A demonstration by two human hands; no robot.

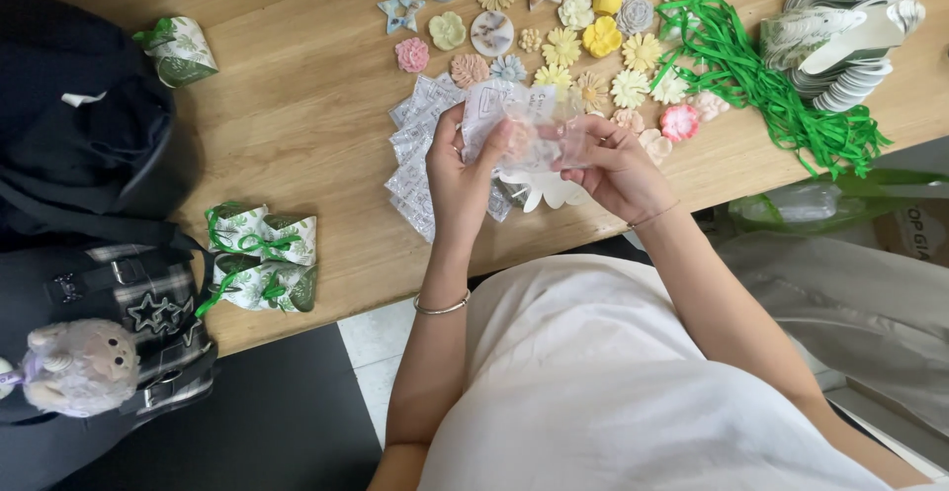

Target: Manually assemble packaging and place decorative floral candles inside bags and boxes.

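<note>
Holding 1 clear plastic packet (524, 125) between left hand (457, 179) and right hand (618, 167).

The clear plastic bag (524, 125) in both hands looks thin, glossy and crinkled; the table (297, 105) is smooth matt wood with visible grain, the flower shapes (563, 48) look matt and chalky, the green ribbons (781, 95) slightly shiny

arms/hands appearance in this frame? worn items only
Both forearms bare, no sleeves or gloves. Left hand: thin silver metal bangle at the wrist. Right hand: thin cord-like bracelet at the wrist. White short-sleeved top covers the torso.
</note>
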